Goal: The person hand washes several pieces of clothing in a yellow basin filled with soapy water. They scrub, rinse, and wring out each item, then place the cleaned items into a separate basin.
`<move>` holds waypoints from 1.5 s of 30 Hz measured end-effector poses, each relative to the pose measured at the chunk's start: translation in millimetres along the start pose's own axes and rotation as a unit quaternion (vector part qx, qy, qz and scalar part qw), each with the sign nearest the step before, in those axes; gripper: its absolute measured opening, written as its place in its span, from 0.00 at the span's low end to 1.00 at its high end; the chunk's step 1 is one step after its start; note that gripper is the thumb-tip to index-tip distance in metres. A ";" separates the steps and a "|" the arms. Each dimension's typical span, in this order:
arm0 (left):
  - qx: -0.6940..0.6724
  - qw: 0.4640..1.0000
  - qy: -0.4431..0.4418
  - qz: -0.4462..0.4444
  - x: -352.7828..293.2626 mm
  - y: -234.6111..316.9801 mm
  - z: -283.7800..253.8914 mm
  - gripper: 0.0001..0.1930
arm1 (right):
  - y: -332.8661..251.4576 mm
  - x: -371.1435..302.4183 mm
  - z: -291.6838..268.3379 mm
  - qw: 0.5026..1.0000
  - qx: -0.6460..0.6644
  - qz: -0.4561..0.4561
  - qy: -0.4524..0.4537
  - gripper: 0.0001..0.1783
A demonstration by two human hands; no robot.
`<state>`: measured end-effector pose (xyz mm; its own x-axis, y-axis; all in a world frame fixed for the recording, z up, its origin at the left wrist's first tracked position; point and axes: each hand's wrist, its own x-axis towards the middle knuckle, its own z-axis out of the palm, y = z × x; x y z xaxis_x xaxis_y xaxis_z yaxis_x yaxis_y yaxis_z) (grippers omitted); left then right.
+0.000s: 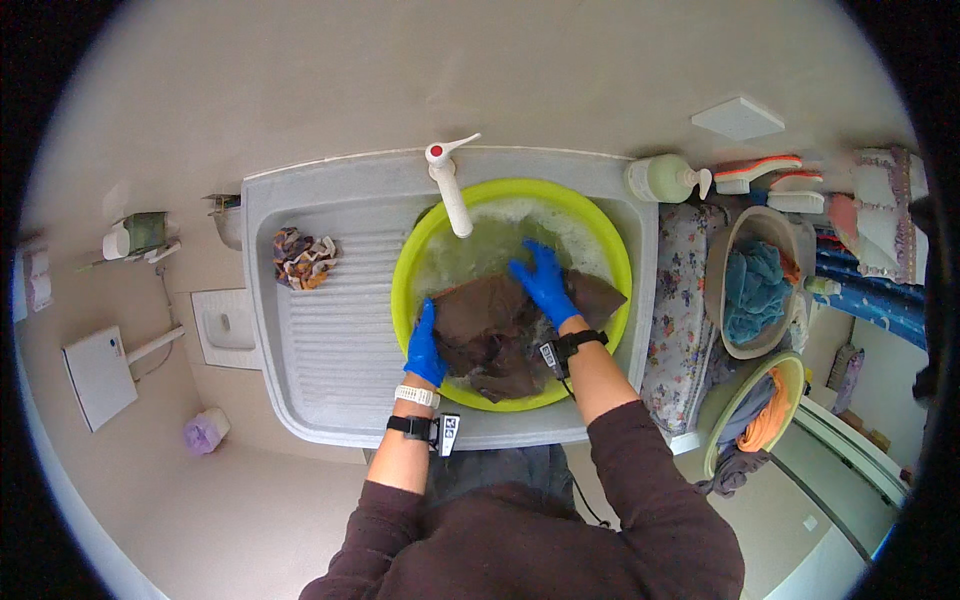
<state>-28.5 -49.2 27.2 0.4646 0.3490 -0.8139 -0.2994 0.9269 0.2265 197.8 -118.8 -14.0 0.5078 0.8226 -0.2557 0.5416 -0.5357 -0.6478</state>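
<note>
A lime-green basin [402,290] holds sudsy water and a soaked dark brown garment [490,315]. My left hand [424,348], in a blue rubber glove, is at the basin's left inner side, against the garment's edge. Its fingers look stretched upward along the wall; the thumb is hidden. Over the garment's upper right part lies my right hand [546,282], gloved in blue too, with fingers spread and their tips reaching toward the water. A white faucet [453,195] with a red dot hangs above the basin's far left part.
The grey sink [340,350] has a ribbed washboard, with a patterned cloth [302,258] at its upper left. A pale green pump bottle [665,180] and brushes [757,172] stand right of it. Further right are a beige laundry tub [718,290] and a green laundry bucket [716,447].
</note>
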 end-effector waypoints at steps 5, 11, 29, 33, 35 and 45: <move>0.015 0.998 0.022 0.050 12.1 -2.0 -5.5 0.28 | 7.3 -14.1 -19.0 0.964 0.003 0.026 -0.266 0.30; -0.103 0.986 -0.124 -0.043 34.1 -20.6 9.8 0.36 | -61.0 -63.9 3.6 0.923 0.360 -0.090 -0.103 0.31; 0.264 0.950 -0.028 0.167 -123.0 59.8 -16.4 0.16 | 5.4 -28.8 -48.9 0.974 0.064 -0.049 -0.214 0.46; 0.303 0.906 0.037 0.293 -143.0 108.1 -51.3 0.14 | 10.3 -37.1 -59.9 0.974 -0.057 -0.046 -0.214 0.44; 0.445 0.835 0.074 0.314 -135.9 128.7 -62.2 0.13 | 6.3 -29.7 -57.5 0.968 -0.125 -0.032 -0.215 0.40; 0.779 0.442 -0.165 0.412 -45.1 82.1 56.1 0.28 | -61.7 -80.0 -141.9 0.959 0.226 -0.019 -0.172 0.13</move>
<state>-27.3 18.9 112.5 0.9068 0.4189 -0.0464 0.3372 -0.6550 0.6762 218.8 -178.7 148.4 0.2009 0.8960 -0.3960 0.1709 -0.4301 -0.8865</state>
